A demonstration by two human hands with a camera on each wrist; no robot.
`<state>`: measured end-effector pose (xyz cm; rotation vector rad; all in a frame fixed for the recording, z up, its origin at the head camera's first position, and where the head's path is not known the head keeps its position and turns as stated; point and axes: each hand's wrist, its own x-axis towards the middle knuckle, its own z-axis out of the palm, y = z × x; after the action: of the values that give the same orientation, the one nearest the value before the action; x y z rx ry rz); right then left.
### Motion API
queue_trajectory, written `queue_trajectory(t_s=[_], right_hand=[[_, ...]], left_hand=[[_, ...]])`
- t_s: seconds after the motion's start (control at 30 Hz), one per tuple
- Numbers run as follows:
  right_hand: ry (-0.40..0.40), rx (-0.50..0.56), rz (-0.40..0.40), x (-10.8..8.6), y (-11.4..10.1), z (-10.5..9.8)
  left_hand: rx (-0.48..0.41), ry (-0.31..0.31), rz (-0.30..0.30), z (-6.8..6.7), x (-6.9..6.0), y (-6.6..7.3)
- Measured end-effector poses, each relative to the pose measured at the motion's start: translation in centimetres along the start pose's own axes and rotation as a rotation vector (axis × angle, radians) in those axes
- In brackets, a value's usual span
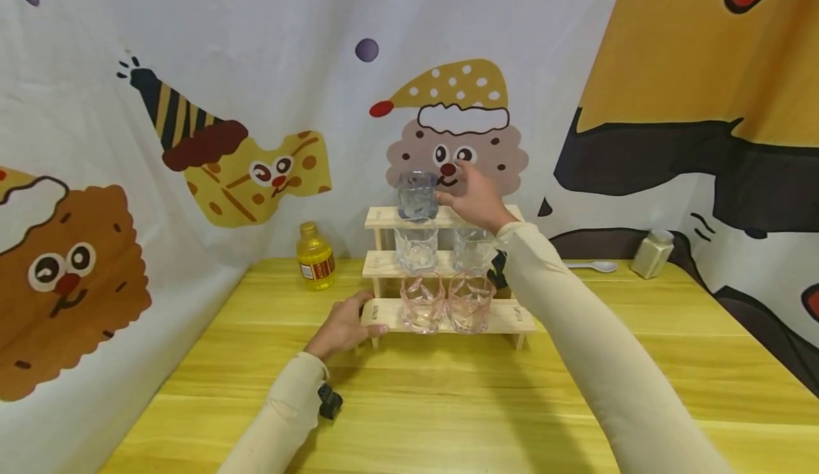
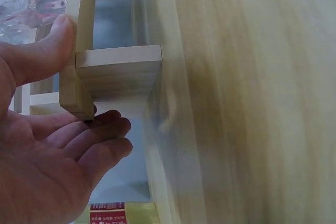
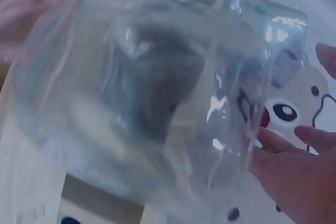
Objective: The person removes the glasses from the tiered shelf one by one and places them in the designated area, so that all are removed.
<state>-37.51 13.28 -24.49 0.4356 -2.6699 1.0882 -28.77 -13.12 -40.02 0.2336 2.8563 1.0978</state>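
Note:
A three-tier wooden rack (image 1: 508, 318) stands on the table, and my left hand (image 1: 344, 326) grips the left end of its lowest board. In the left wrist view the thumb of my left hand (image 2: 44, 114) lies on one face of the wood (image 2: 119, 66), the fingers on the other. One bluish glass (image 1: 418, 197) sits on the top tier, left of centre. My right hand (image 1: 476, 200) is just right of it, fingers spread, holding nothing. Two clear glasses (image 1: 416, 248) are on the middle tier, two pink glasses (image 1: 422, 307) on the lowest. A clear glass (image 3: 152, 87) largely fills the right wrist view, beside my right hand (image 3: 299, 171).
A yellow bottle (image 1: 316, 257) stands left of the rack. Right of it lie a white spoon (image 1: 601, 266) and a small capped jar (image 1: 652, 254). Behind the table (image 1: 409, 403) hangs a cartoon-printed cloth (image 1: 256, 47).

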Motion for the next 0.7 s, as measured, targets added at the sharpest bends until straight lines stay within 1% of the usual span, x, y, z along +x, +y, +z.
queue_trajectory(t_s=[0.1, 0.17, 0.23, 0.3, 0.5, 0.7], right_hand=[[-0.009, 0.051, -0.001, 0.5, -0.7, 0.9], [-0.015, 0.118, 0.007, 0.7, -1.0, 1.4], [-0.019, 0.184, 0.024, 1.0, -1.4, 1.9], [-0.020, 0.222, 0.054, 1.2, -1.7, 2.3], [-0.049, 0.273, 0.149, 1.8, -2.6, 3.4], [-0.053, 0.300, 0.159, 2.0, -2.4, 4.2]], left_hand=[[0.002, 0.001, -0.001, 0.0, 0.0, 0.0], [-0.005, 0.001, -0.007, -0.1, -0.1, 0.0], [-0.012, 0.004, -0.011, -0.1, -0.1, 0.0], [-0.017, 0.006, -0.007, -0.2, -0.1, 0.1], [-0.018, 0.006, 0.005, -0.3, -0.2, 0.1], [-0.019, 0.010, 0.017, -0.2, -0.2, 0.1]])
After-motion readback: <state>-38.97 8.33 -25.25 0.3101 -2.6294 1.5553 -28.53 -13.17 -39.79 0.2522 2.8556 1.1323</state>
